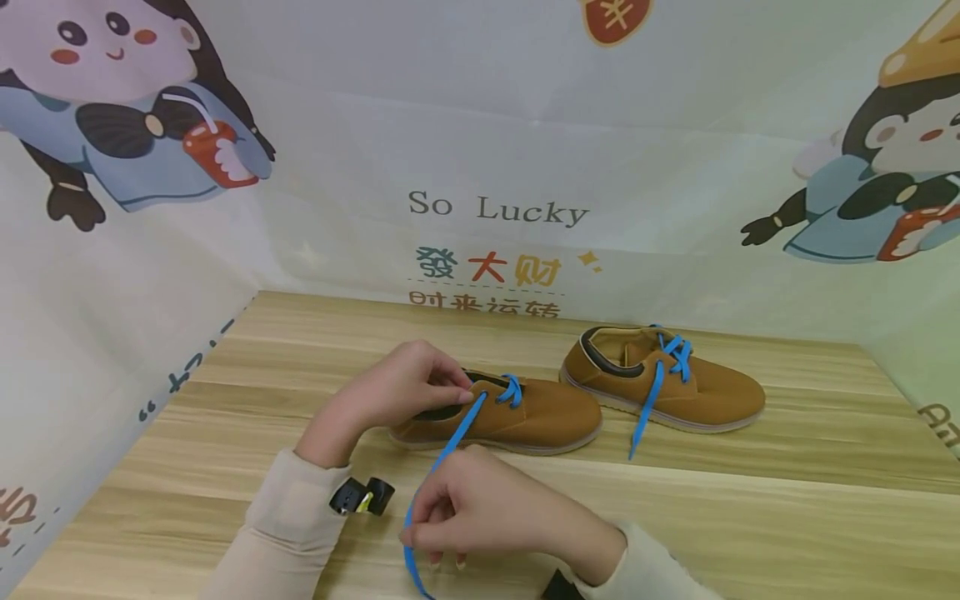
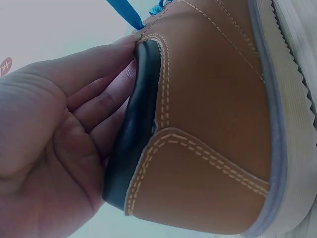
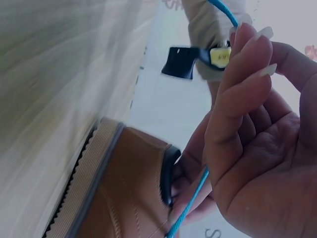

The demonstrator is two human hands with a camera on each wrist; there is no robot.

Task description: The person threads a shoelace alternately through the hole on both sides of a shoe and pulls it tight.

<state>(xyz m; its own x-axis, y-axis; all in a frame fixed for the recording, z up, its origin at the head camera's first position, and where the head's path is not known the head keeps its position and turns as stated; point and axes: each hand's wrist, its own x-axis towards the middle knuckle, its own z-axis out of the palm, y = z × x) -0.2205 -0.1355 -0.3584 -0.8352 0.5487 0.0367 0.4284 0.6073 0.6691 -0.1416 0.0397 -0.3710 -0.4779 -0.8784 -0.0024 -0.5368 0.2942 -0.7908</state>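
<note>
A brown shoe (image 1: 551, 417) with blue lacing lies toe to the right on the wooden table. My left hand (image 1: 401, 392) pinches the edge of its opening by the eyelets, thumb outside and the other fingers inside the shoe. In the left wrist view the dark padded collar (image 2: 133, 129) runs beside the palm. A long blue shoelace (image 1: 459, 435) comes out of the near eyelet and slants down to my right hand (image 1: 487, 508). That hand pinches the lace between thumb and forefinger, its loose end hanging below. The right wrist view shows the lace (image 3: 190, 206) passing behind the curled fingers.
A second brown shoe (image 1: 720, 392) stands behind to the right, its blue lace (image 1: 648, 408) crossed on top with one end hanging to the table. A printed backdrop (image 1: 495, 150) rises along the back and sides of the wooden table (image 1: 750, 517).
</note>
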